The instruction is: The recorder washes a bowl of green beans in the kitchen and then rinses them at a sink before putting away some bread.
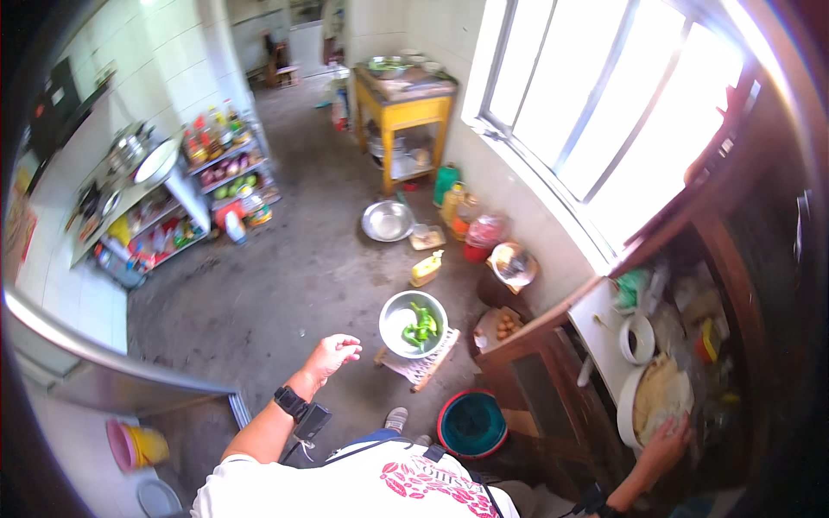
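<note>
My left hand (332, 356) hangs in the air over the floor, its fingers loosely bent with nothing visible in them. To its right, a steel basin (390, 335) with green peppers (420, 326) in it sits on a low stool (420, 369). My right hand (667, 440) reaches into the wooden cabinet (540, 380) on the right. There it touches a pale, crumpled mass (661, 393), perhaps dough or a bag, in a white bowl (628, 410). Blur hides whether its fingers grip anything. A smaller white bowl (637, 338) stands farther back in the cabinet.
A dark green bucket (471, 423) stands by my feet. Ahead are an oil bottle (427, 268), another steel basin (388, 222) and a yellow table (401, 104). Eggs (505, 325) lie beside the cabinet. A rack of bottles and vegetables (226, 168) stands at far left.
</note>
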A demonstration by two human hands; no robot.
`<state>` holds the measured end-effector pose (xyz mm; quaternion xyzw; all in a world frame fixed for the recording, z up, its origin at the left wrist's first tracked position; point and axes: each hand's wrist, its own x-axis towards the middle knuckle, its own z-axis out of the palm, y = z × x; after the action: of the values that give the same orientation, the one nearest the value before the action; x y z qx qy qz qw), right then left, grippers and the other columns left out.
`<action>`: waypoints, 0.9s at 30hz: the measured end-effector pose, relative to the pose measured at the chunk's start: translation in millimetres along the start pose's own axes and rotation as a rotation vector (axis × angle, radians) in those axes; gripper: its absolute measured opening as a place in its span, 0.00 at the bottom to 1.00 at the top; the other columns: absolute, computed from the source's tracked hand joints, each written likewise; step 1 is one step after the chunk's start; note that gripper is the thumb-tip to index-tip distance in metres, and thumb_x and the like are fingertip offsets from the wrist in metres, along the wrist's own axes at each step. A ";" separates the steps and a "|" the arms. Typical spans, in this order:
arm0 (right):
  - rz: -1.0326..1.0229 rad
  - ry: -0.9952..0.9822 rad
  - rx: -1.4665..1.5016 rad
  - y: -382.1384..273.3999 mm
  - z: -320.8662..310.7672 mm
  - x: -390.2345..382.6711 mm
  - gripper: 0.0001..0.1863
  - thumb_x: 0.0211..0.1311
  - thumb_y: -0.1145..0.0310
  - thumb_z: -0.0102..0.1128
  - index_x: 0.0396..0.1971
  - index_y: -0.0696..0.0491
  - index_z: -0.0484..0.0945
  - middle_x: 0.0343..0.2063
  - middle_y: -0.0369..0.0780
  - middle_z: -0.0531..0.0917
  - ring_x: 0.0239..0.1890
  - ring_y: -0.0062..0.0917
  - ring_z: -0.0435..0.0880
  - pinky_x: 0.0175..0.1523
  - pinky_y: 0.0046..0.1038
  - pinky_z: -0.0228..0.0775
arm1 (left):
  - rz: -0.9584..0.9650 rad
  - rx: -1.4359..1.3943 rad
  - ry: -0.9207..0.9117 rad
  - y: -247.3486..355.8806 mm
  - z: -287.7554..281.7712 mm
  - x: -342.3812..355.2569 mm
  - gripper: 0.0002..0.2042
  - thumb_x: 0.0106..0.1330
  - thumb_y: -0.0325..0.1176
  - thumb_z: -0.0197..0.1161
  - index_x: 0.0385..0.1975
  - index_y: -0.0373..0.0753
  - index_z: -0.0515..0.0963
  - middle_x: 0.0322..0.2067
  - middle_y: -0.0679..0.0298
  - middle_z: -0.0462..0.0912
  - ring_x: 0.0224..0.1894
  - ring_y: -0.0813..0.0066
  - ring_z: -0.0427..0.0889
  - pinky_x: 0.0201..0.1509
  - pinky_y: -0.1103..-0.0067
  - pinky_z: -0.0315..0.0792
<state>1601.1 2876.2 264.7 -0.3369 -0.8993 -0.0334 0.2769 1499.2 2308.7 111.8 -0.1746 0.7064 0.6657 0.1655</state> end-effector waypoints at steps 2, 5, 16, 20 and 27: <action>-0.045 0.045 0.110 -37.6 -6.3 1.1 0.17 0.59 0.66 0.45 0.48 0.55 0.66 0.44 0.48 0.70 0.43 0.38 0.72 0.41 0.34 0.67 | -0.010 -0.065 0.051 -20.1 -18.4 -10.5 0.12 0.59 0.30 0.51 0.40 0.33 0.71 0.36 0.60 0.77 0.35 0.77 0.77 0.39 0.83 0.69; -0.180 0.066 0.280 -100.2 1.7 0.0 0.14 0.58 0.70 0.46 0.45 0.57 0.68 0.35 0.46 0.71 0.38 0.38 0.73 0.38 0.34 0.66 | -0.023 -0.124 0.159 -40.8 -40.6 -36.2 0.11 0.58 0.30 0.53 0.39 0.32 0.71 0.34 0.60 0.77 0.32 0.78 0.76 0.35 0.84 0.69; -0.920 -0.471 0.887 -308.5 84.8 -125.9 0.08 0.47 0.77 0.54 0.31 0.56 0.73 0.24 0.43 0.71 0.22 0.34 0.73 0.27 0.31 0.66 | -0.129 -0.290 0.515 -102.3 -133.9 -131.0 0.11 0.59 0.33 0.52 0.39 0.35 0.71 0.35 0.61 0.77 0.34 0.77 0.77 0.35 0.84 0.68; -1.109 -0.540 0.857 -388.1 90.6 -161.5 0.06 0.46 0.77 0.54 0.28 0.56 0.73 0.21 0.41 0.71 0.20 0.32 0.73 0.26 0.29 0.66 | -0.145 -0.392 0.563 -118.8 -178.0 -132.4 0.11 0.60 0.34 0.52 0.38 0.36 0.71 0.35 0.62 0.77 0.34 0.76 0.78 0.36 0.83 0.68; -1.350 -0.700 0.764 -544.9 108.7 -238.5 0.09 0.45 0.70 0.55 0.29 0.53 0.74 0.26 0.43 0.74 0.28 0.38 0.75 0.33 0.35 0.68 | -0.206 -0.427 0.679 -156.0 -285.6 -109.1 0.11 0.57 0.33 0.54 0.38 0.36 0.72 0.34 0.63 0.78 0.31 0.77 0.77 0.33 0.84 0.68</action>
<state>1356.9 2343.0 117.7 0.3974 -0.8907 0.2205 -0.0015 1668.1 2018.2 41.8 -0.4844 0.5458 0.6817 -0.0513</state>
